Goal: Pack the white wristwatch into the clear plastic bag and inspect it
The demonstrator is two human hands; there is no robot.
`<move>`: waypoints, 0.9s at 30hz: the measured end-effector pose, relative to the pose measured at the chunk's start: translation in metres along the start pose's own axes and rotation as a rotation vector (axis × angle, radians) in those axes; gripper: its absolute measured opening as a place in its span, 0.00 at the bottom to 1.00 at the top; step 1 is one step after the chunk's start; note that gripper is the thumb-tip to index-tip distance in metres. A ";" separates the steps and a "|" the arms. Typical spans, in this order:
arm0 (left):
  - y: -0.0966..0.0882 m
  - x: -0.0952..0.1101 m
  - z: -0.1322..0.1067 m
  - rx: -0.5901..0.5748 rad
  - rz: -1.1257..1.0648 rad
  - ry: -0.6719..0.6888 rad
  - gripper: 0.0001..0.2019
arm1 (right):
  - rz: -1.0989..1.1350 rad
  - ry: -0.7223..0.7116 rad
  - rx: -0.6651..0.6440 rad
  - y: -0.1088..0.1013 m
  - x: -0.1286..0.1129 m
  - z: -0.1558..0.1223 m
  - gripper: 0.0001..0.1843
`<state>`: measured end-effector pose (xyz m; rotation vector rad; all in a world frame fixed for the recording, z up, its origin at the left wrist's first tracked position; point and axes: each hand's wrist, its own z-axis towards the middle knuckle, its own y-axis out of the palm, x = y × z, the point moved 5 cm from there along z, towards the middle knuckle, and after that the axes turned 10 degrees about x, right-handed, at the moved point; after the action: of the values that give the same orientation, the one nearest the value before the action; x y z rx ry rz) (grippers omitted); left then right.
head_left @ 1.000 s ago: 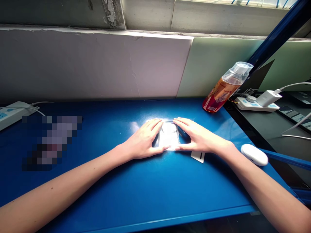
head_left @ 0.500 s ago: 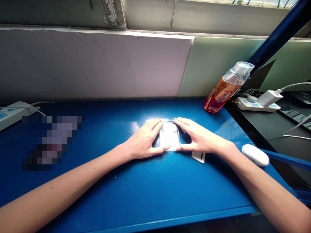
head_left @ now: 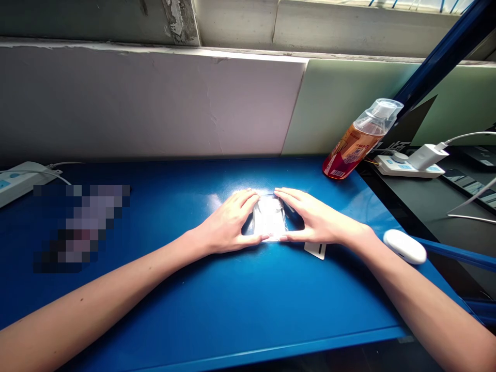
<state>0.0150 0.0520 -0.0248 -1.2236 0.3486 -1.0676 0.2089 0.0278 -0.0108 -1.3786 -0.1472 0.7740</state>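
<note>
A small flat glossy rectangle (head_left: 269, 217), perhaps a phone or a sheet of glass, lies on the blue table (head_left: 232, 299) and reflects bright light. My left hand (head_left: 228, 222) grips its left edge, thumb at the near corner and fingers at the far corner. My right hand (head_left: 315, 219) holds the right edge the same way. Under my right wrist a small white card (head_left: 315, 250) pokes out. Both hands rest on the table.
An orange liquid bottle (head_left: 356, 142) with a clear cap leans at the table's back right. A white oval case (head_left: 405, 247) sits at the right edge. White power strips lie far right (head_left: 406, 166) and far left (head_left: 19, 181). A blurred patch (head_left: 81, 227) covers something on the left.
</note>
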 end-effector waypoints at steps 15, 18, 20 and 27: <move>-0.001 0.001 0.001 0.040 -0.049 0.020 0.43 | 0.038 -0.069 0.003 0.001 0.002 -0.002 0.54; -0.001 0.001 0.001 0.052 -0.052 0.028 0.42 | 0.047 -0.061 0.005 0.001 0.001 -0.002 0.55; -0.002 0.001 0.001 0.057 -0.061 0.025 0.41 | 0.063 -0.064 0.012 0.001 0.000 -0.003 0.56; -0.002 0.002 0.002 0.069 -0.089 0.023 0.40 | 0.084 -0.087 0.019 0.000 -0.003 -0.001 0.52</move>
<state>0.0162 0.0513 -0.0213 -1.1748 0.2743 -1.1619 0.2075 0.0253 -0.0099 -1.3406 -0.1506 0.9044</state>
